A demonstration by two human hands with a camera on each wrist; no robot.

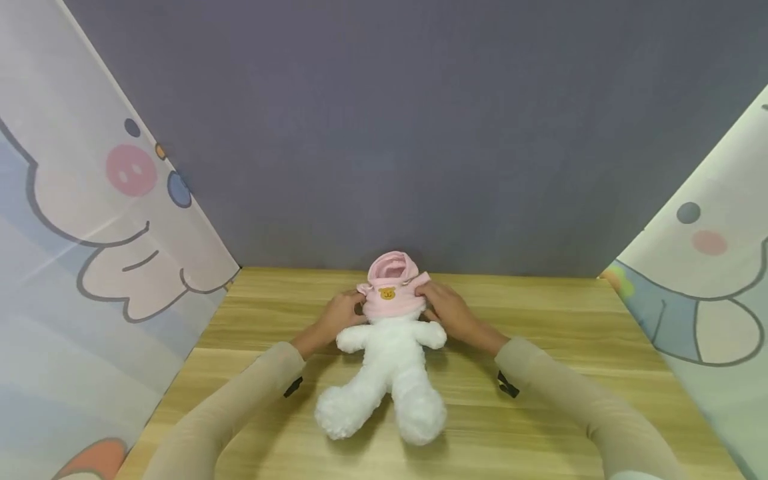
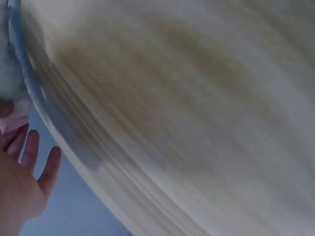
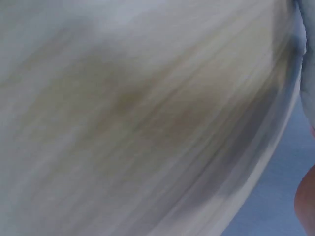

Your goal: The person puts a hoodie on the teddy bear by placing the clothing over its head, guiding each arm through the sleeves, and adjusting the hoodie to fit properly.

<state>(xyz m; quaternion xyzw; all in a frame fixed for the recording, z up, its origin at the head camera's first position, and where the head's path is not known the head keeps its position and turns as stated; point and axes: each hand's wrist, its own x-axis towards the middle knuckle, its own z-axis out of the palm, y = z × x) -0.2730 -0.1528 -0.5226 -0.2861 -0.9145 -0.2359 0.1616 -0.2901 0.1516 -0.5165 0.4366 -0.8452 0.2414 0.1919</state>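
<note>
A white plush toy (image 1: 393, 353) lies on its back, legs toward the camera, with a small pink hooded garment (image 1: 390, 303) over its head end. The garment bears a yellow bear patch, and its hood opening faces up. On the garment's left side the left hand (image 1: 339, 317) pinches the cloth; in the left wrist view that hand (image 2: 24, 172) holds a bit of pink with its other fingers spread. At the right side, by the sleeve, the right hand (image 1: 453, 313) grips the garment. Only a blurred part of the right hand (image 3: 306, 201) shows in the right wrist view.
The wood-grain table (image 1: 540, 313) meets a dark grey panel (image 1: 384, 133) behind the toy. Printed cartoon sheets stand at the left (image 1: 72, 267) and right (image 1: 708, 267). Both forearms, in beige sleeves, reach in from the front.
</note>
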